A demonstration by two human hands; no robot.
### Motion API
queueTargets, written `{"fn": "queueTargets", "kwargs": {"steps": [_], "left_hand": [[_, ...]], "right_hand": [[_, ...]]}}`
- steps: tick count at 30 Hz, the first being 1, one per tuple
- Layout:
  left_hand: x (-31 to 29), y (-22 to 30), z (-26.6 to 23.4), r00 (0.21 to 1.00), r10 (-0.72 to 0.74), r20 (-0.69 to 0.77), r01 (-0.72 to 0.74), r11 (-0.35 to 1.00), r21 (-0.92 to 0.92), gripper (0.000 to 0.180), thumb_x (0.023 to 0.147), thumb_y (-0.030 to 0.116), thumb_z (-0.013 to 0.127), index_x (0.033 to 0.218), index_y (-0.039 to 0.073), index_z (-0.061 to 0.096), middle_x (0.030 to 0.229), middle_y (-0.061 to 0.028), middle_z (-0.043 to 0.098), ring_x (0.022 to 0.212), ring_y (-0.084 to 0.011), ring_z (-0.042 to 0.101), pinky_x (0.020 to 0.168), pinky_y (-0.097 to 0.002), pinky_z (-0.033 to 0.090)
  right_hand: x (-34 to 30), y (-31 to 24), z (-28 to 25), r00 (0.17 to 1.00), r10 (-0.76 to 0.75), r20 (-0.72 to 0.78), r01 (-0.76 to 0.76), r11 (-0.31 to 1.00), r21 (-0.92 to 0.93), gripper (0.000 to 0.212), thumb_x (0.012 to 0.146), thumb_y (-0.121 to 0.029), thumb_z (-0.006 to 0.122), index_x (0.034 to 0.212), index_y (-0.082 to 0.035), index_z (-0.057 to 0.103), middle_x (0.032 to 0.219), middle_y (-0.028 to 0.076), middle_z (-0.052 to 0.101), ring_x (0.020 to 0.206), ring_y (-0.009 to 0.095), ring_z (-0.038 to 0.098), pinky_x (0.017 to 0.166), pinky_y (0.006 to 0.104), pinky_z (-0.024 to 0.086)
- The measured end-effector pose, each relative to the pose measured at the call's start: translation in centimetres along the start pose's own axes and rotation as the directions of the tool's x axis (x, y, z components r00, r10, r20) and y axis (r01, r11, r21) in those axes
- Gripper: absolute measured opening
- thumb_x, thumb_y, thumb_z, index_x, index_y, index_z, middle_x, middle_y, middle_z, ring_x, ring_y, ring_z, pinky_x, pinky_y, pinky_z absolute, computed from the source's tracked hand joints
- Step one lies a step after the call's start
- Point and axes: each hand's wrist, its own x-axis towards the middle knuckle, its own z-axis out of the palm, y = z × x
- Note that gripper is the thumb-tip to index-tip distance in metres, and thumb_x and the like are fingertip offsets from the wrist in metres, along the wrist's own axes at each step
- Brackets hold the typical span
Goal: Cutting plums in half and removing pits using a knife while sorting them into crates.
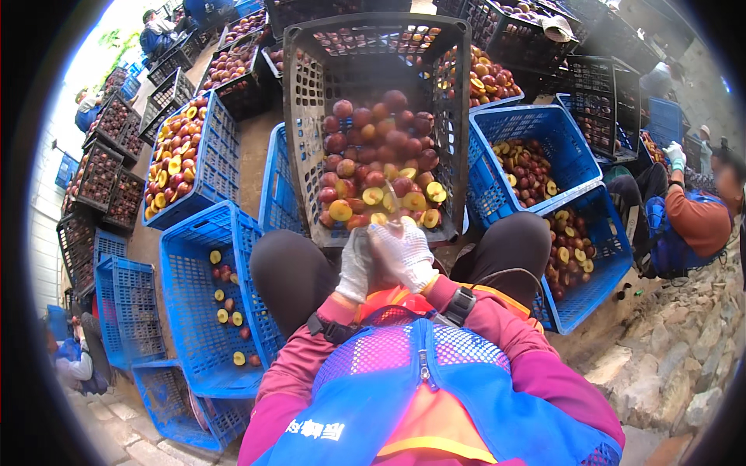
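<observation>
Both my hands wear white knit gloves and meet at the near edge of a black plastic crate (299, 101) between my knees. My left hand (355, 268) is closed, its fingers curled and what they hold hidden. Against it, my right hand (406, 255) is closed too. At its fingertips shows a small reddish piece, and a thin pale blade-like streak rises above; neither is clear enough to name. Just beyond my hands, whole dark red plums (373, 128) fill part of the black crate. Cut plum halves (340, 210) with yellow flesh lie nearest my fingers.
At my left a blue crate (175, 303) holds several cut halves; beyond it stands a fuller blue crate (225, 147). Two blue crates of cut fruit, one the near-right crate (602, 287), sit by my right knee. Rough stones (660, 365) and a seated co-worker (691, 217) are farther right.
</observation>
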Motion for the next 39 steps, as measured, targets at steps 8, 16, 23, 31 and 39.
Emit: {"fn": "queueTargets", "kwargs": {"steps": [8, 16, 23, 31, 39], "left_hand": [[2.1, 5.9, -3.2, 0.913, -0.319, 0.255, 0.407, 0.760, -0.507, 0.058, 0.089, 0.037, 0.086, 0.132, 0.002, 0.069, 0.122, -0.0113, 0.076, 0.111, -0.0274, 0.076, 0.096, -0.0414, 0.059], [2.2, 7.0, -5.7, 0.917, -0.307, 0.253, 0.396, 0.770, -0.500, 0.035, 0.108, 0.036, 0.067, 0.130, 0.009, 0.071, 0.117, -0.0018, 0.074, 0.108, -0.0162, 0.072, 0.098, -0.0360, 0.058], [2.8, 2.4, -5.1, 0.954, -0.259, 0.150, 0.296, 0.891, -0.345, 0.055, 0.103, 0.038, 0.074, 0.142, 0.001, 0.060, 0.127, -0.0133, 0.073, 0.120, -0.0289, 0.071, 0.107, -0.0407, 0.053], [3.7, 8.1, -7.1, 0.909, 0.253, 0.330, -0.327, 0.925, 0.193, 0.081, 0.075, 0.038, 0.097, 0.141, 0.004, 0.063, 0.130, -0.0151, 0.074, 0.118, -0.0359, 0.072, 0.110, -0.0457, 0.052], [2.4, 9.2, -8.5, 0.876, 0.292, 0.383, -0.259, 0.956, -0.136, 0.059, 0.078, 0.020, 0.092, 0.131, 0.006, 0.070, 0.124, -0.0135, 0.074, 0.115, -0.0336, 0.072, 0.101, -0.0440, 0.057]], "right_hand": [[2.2, 1.0, 2.5, 0.991, 0.035, 0.131, -0.009, 0.981, -0.195, 0.059, 0.092, -0.062, 0.080, 0.109, -0.006, 0.074, 0.092, 0.022, 0.078, 0.088, 0.042, 0.078, 0.076, 0.0483, 0.060], [3.6, -2.1, 2.0, 0.982, -0.010, 0.187, 0.050, 0.977, -0.209, 0.049, 0.097, -0.052, 0.082, 0.104, -0.004, 0.074, 0.093, 0.021, 0.080, 0.087, 0.037, 0.079, 0.077, 0.0443, 0.061], [2.6, -1.9, 2.4, 0.993, -0.041, 0.115, 0.039, 0.999, 0.023, 0.048, 0.098, -0.045, 0.085, 0.108, 0.001, 0.075, 0.097, 0.019, 0.080, 0.092, 0.029, 0.078, 0.084, 0.0420, 0.060], [1.7, -3.0, 3.3, 0.994, -0.093, 0.061, 0.104, 0.969, -0.226, 0.056, 0.088, -0.056, 0.088, 0.103, -0.004, 0.072, 0.089, 0.021, 0.074, 0.083, 0.041, 0.075, 0.076, 0.0501, 0.061], [1.7, -5.3, 1.8, 0.845, -0.470, 0.256, 0.535, 0.762, -0.365, 0.033, 0.084, -0.045, 0.088, 0.085, -0.016, 0.072, 0.081, 0.008, 0.065, 0.068, 0.034, 0.069, 0.061, 0.0474, 0.053]]}}
